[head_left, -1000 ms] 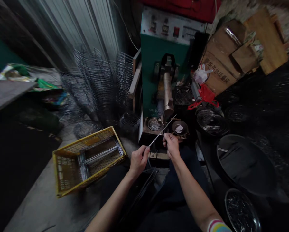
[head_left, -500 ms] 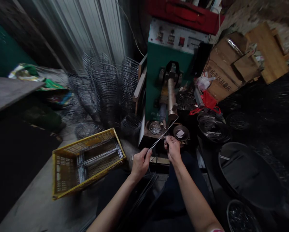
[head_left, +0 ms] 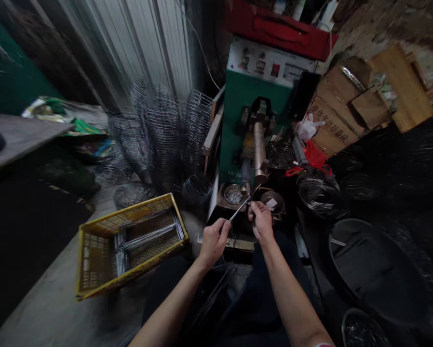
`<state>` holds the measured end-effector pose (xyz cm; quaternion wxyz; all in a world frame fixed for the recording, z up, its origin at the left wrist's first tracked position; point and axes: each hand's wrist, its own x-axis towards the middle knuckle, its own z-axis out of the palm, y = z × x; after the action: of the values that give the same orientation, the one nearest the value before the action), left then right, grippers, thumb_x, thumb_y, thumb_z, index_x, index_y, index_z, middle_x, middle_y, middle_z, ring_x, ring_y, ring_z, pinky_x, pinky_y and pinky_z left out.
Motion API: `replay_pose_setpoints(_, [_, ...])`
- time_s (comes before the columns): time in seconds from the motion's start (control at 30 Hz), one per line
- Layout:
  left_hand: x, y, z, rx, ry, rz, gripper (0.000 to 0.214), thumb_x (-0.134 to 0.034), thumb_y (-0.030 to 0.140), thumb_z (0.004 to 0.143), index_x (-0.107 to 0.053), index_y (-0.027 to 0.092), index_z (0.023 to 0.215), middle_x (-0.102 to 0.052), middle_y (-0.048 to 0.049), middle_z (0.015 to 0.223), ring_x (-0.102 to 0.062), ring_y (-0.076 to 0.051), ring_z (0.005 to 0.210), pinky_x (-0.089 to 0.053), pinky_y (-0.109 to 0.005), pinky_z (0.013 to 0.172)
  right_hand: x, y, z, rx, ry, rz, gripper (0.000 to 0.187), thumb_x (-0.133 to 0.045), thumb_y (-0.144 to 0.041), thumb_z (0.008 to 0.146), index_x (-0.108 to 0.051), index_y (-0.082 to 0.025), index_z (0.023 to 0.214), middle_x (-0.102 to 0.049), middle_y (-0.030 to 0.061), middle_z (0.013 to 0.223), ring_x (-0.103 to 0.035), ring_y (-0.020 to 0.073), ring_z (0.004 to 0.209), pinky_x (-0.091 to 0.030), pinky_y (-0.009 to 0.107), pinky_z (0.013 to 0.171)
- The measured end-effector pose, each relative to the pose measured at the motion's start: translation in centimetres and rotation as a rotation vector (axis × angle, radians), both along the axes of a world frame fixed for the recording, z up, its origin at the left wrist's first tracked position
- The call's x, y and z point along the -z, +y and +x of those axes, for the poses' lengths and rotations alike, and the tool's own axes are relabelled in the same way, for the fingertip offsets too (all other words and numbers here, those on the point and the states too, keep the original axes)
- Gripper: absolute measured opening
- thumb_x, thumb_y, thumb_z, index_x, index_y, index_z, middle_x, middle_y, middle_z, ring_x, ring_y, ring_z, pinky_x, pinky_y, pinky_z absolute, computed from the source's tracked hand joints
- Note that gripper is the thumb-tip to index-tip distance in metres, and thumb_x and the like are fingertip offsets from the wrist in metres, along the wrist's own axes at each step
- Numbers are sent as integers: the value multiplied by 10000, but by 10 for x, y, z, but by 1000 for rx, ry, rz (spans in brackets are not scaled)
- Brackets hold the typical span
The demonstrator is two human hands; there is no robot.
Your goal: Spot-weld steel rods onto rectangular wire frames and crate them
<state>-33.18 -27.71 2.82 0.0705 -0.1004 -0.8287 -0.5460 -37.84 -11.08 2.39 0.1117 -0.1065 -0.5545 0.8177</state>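
Note:
My left hand is closed around the near end of a thin metal rod, which slants up and right toward the spot welder. The rod's far end reaches the tips of the welder's electrodes. My right hand is pinched just right of the rod, its fingertips on a small thin metal piece, largely hidden by the fingers. Beside the electrodes sit a dish of small metal bits on the left and a dark round dish on the right.
A yellow plastic crate with bundled metal rods is on the floor at left. Wire baskets are stacked behind it. Wire coils, a large dark basin and a cardboard box lie to the right.
The rod's far end has moved from right of the upper electrode to beneath its tip. My hands keep their grips. The whole view has shifted slightly.

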Motion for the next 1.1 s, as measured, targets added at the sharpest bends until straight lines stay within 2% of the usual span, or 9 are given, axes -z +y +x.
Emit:
replay_pose_setpoints(0.13, [1, -1, -4, 0, -3, 4, 320, -444, 375, 950, -625, 166, 789, -538, 14, 596, -473, -119, 558, -332, -225, 556, -1, -1, -3, -7, 0, 2, 309, -764, -400, 702, -556, -175, 656, -516, -51, 547, -393, 46, 438, -293, 178, 397])
replay_pose_setpoints(0.3, [-1, -3, -3, 4, -28, 6, 326, -453, 397, 939, -616, 177, 763, -456, 35, 542, -422, -116, 513, -307, -227, 526, -3, -2, -4, -26, -24, -35, 303, -767, -416, 672, -586, -173, 675, -523, -54, 540, -383, 42, 422, -269, 174, 379])
replay_pose_setpoints(0.47, [-1, 1, -4, 25, -25, 5, 334, -454, 408, 942, -617, 171, 772, -493, 29, 585, -436, -115, 557, -312, -220, 543, -4, 5, 0, -24, -29, -20, 354, -769, -438, 679, -542, -171, 632, -535, -48, 530, -402, 39, 412, -273, 163, 377])
replay_pose_setpoints(0.73, [-6, 10, -33, 53, 57, -32, 357, -461, 405, 938, -615, 161, 727, -457, 39, 551, -412, -104, 536, -304, -217, 539, 0, 21, -14, 23, 22, 29, 378, -752, -486, 696, -541, -175, 651, -499, -57, 531, -392, 45, 419, -277, 175, 390])
replay_pose_setpoints(1.1, [-9, -4, -55, 117, 37, -38, 360, -470, 408, 930, -628, 155, 727, -502, 30, 578, -449, -108, 564, -328, -217, 564, 0, 19, -20, 63, 50, 126, 368, -711, -496, 736, -537, -182, 655, -479, -63, 520, -376, 51, 418, -280, 181, 394])
